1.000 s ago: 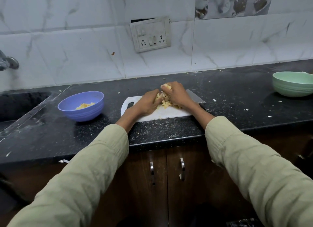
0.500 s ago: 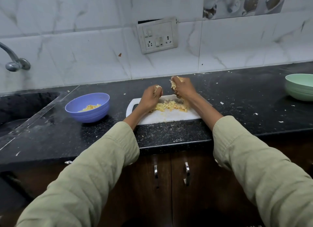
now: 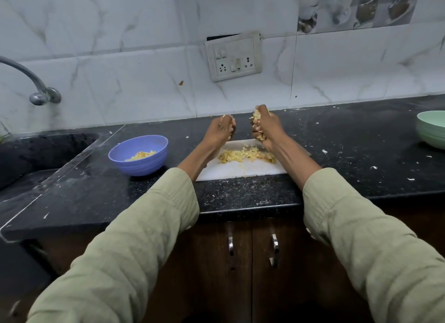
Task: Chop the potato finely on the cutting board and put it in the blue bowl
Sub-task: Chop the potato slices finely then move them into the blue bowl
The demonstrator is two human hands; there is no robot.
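Potato (image 3: 260, 127) in right grip (image 3: 267, 130) (more in left grip (image 3: 222, 130)) above cutting board (image 3: 245, 169)

The green bowl (image 3: 432, 130) and the tap (image 3: 29, 81) are cut off by frame edges.

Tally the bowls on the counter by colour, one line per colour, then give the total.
Blue bowl, with some chopped potato inside: 1
Green bowl, partly cut off at the right edge: 1
Total: 2
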